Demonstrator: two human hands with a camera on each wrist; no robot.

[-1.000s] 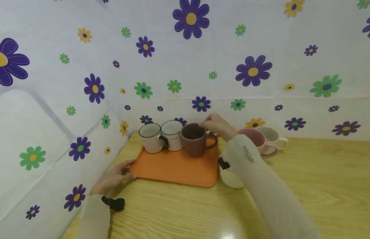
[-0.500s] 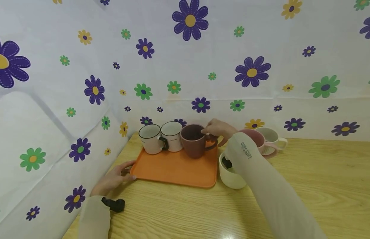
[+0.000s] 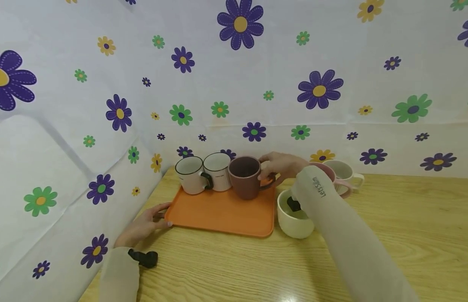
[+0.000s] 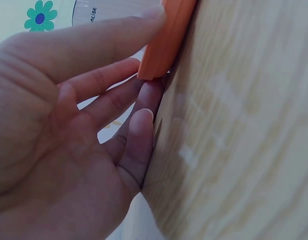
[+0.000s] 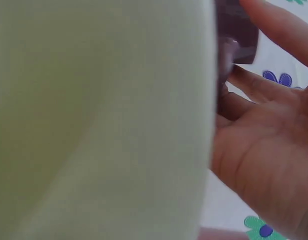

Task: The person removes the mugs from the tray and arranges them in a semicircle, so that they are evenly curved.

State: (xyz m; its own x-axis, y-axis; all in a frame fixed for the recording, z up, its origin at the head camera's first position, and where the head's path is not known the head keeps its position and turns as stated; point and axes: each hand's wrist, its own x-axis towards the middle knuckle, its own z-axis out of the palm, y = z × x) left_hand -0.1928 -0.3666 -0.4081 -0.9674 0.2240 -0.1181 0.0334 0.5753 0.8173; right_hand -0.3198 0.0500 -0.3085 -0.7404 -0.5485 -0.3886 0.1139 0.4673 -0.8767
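My left hand holds the left edge of an orange tray, thumb on the rim and fingers at its underside, as the left wrist view shows. My right hand is at the dark maroon mug on the tray's back right, thumb and fingers spread beside its handle. In the right wrist view the fingers reach toward the mug's handle, partly hidden behind a blurred cream mug. Two white mugs with dark rims, a left one and a right one, stand left of the maroon mug.
The cream mug stands on the wooden table just right of the tray, under my right wrist. Behind my right sleeve are a pink mug and a pale grey mug. Flower-patterned cloth rises behind and at the left.
My right hand has come down from the maroon mug's rim to its handle side, its fingers spreading. The mugs and tray look unmoved; my left hand has stayed on the tray.
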